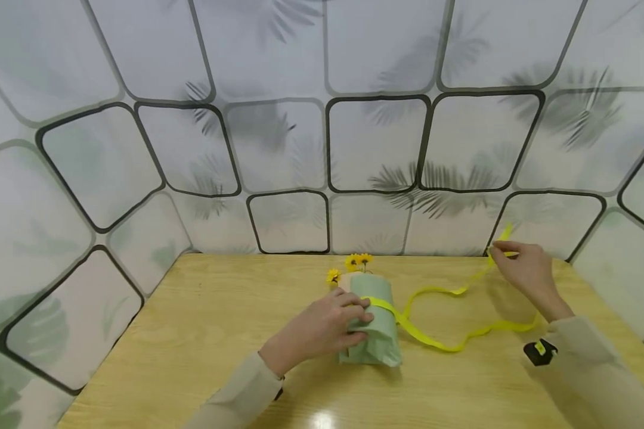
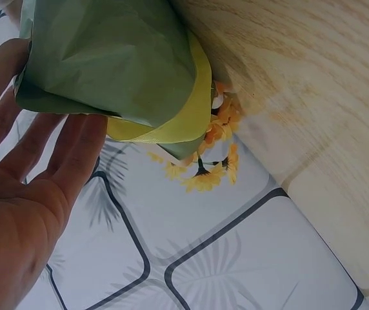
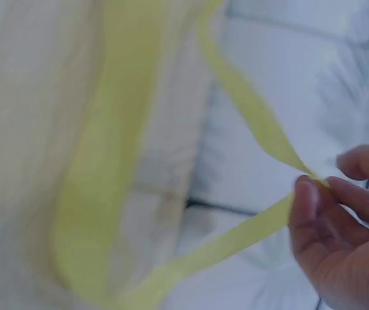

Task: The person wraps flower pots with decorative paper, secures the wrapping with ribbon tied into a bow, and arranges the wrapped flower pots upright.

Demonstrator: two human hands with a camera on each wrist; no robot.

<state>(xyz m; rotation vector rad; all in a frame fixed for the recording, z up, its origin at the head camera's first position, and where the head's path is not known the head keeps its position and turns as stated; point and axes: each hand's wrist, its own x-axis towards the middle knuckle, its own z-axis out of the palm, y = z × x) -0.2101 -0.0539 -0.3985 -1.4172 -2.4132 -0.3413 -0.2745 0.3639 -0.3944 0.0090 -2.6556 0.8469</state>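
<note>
A small bouquet wrapped in pale green paper (image 1: 372, 348) lies on the table, its yellow flowers (image 1: 352, 262) pointing toward the back. My left hand (image 1: 322, 328) holds the wrap from its left side; in the left wrist view the fingers (image 2: 75, 152) lie against the paper's edge and the thumb is on the other side. A yellow ribbon (image 1: 429, 341) goes round the middle of the wrap and trails off to the right in two long strands. Out at the back right, my right hand (image 1: 528, 274) pinches the ribbon (image 3: 249, 236) between thumb and fingers, raised above the table.
The light wood table (image 1: 220, 322) ends at a patterned fabric wall (image 1: 284, 220) behind and at both sides. A black wrist strap piece (image 1: 540, 353) shows at the right sleeve. The loose ribbon strands curve across the table between the hands.
</note>
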